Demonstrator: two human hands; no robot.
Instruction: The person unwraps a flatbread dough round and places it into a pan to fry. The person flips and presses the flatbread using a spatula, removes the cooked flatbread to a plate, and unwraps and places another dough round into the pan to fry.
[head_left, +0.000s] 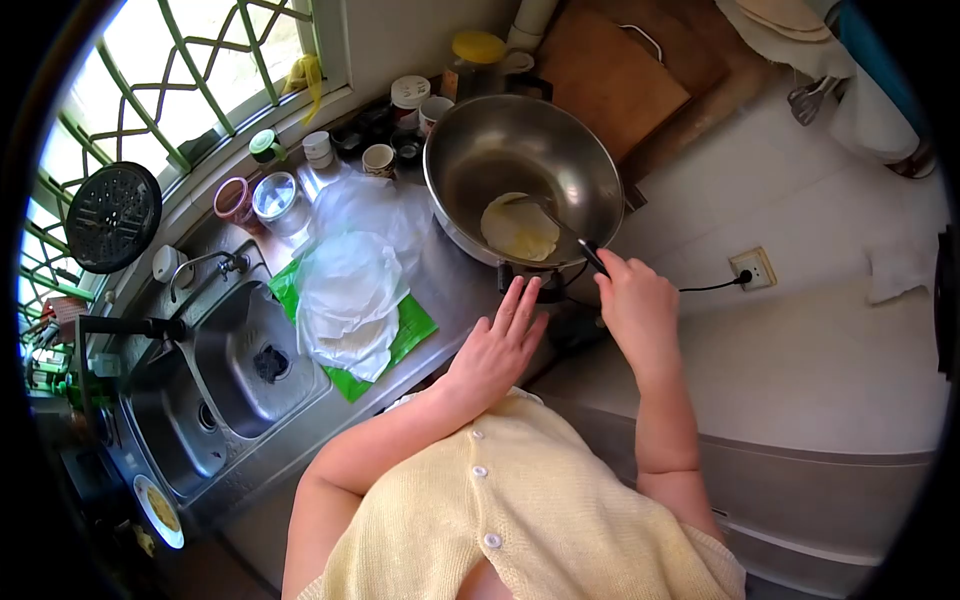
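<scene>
My right hand (640, 310) is wrapped round the black handle of a spatula (592, 256). Its thin shaft slants down into a deep steel wok (455, 140), where the blade meets a pale, roundish flat piece of food (518, 230) with a yellowish patch. That food lies on the near side of the wok's bottom; the blade is hard to make out against it. My left hand (497, 340) has its fingers stretched out, close to the dark handle (507, 275) on the wok's near side. Whether the fingertips touch that handle I cannot tell.
Left of the wok, white plastic sheets (350, 290) lie on a green bag (415, 325). Farther left is a double sink (245, 350). Jars and cups (408, 92) line the back. A brown board (605, 85) leans behind; a cord runs to the socket (752, 268).
</scene>
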